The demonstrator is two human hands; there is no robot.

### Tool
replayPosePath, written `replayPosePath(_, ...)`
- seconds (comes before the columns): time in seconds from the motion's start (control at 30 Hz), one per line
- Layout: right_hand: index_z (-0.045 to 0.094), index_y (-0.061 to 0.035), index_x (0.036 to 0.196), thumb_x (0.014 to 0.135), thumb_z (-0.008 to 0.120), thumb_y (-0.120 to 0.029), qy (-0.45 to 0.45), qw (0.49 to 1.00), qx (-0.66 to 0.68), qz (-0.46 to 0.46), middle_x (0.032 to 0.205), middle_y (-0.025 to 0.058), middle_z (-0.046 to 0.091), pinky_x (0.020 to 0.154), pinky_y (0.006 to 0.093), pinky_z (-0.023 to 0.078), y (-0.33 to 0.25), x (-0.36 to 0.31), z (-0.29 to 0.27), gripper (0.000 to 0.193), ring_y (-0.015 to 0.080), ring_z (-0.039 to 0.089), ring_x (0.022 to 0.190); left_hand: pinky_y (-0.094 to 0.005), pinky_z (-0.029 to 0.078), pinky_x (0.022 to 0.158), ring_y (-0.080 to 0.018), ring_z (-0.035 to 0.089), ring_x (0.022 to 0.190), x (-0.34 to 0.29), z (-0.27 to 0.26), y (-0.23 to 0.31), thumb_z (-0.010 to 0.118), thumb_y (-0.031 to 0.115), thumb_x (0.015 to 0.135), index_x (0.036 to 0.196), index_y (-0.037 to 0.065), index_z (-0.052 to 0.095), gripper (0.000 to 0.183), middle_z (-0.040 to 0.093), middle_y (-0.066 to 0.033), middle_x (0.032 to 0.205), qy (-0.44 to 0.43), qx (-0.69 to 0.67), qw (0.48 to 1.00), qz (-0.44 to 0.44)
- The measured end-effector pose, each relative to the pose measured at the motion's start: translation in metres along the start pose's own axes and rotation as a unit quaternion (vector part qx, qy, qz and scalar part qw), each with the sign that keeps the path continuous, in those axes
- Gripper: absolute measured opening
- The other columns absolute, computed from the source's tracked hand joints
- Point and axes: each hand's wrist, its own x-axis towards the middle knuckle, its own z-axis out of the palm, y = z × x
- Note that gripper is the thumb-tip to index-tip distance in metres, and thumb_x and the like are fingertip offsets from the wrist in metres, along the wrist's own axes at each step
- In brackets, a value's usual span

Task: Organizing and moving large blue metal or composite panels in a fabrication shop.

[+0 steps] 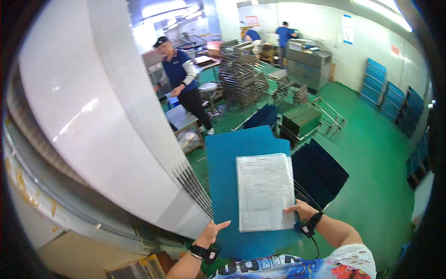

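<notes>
A large blue board [223, 181] is in front of my body, and another blue corner shows behind its right side. Printed sheets in a clear sleeve [265, 193] lie on top of it, toward the right. My left hand [210, 233] grips the board's lower left edge, its thumb stretched over the surface and its other fingers hidden beneath. On the right, my right hand [304, 211] is closed at the edge of the papers and the board, thumb on the sleeve. Dark bands with small devices circle both wrists.
Dark blue panels [319, 172] stand in a rack just ahead. Beyond are a green-topped stack [302, 116] and piled metal frames [237, 72]. A tall white cabinet-like unit [107, 111] rises at left. One person [179, 74] stands past it. Blue panels [374, 83] lean on the right wall.
</notes>
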Motion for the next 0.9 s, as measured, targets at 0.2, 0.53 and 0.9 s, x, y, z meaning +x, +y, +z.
replayPosePath(0.2, 0.051, 0.0026, 0.117, 0.073, 0.070, -0.010, 0.014, 0.998, -0.053, 0.005, 0.108, 0.0124, 0.060, 0.089, 0.0370, 0.043, -0.003, 0.003, -0.016, 0.049, 0.0236, 0.058, 0.098, -0.0352, 0.051, 0.080, -0.0214, 0.058, 0.094, 0.002, 0.014, -0.015, 0.064, 0.004, 0.080, 0.118, 0.001, 0.048, 0.041, 0.057, -0.0092, 0.107, 0.027, -0.024, 0.999, 0.006)
replayPosePath(0.53, 0.046, 0.0038, 0.124, 0.070, 0.075, -0.020, -0.072, 0.980, -0.159, -0.098, 0.115, 0.0137, 0.057, 0.092, 0.0328, 0.040, -0.018, -0.012, -0.125, 0.065, 0.0224, 0.053, 0.106, -0.0460, 0.051, 0.080, -0.0318, 0.059, 0.092, 0.015, 0.123, -0.092, 0.062, 0.003, 0.079, 0.121, 0.000, 0.046, 0.045, 0.057, -0.0145, 0.108, 0.108, -0.124, 0.985, 0.057)
replayPosePath(0.9, 0.019, 0.0039, 0.139, 0.072, 0.071, -0.044, -0.034, 0.906, -0.383, -0.178, 0.132, 0.0248, 0.040, 0.097, 0.0347, 0.038, -0.076, -0.062, -0.292, 0.097, 0.0303, 0.045, 0.119, -0.0444, 0.052, 0.076, -0.0283, 0.061, 0.087, 0.056, 0.292, -0.175, 0.060, 0.012, 0.083, 0.111, 0.000, 0.054, 0.031, 0.061, -0.0127, 0.101, 0.157, -0.173, 0.965, 0.121)
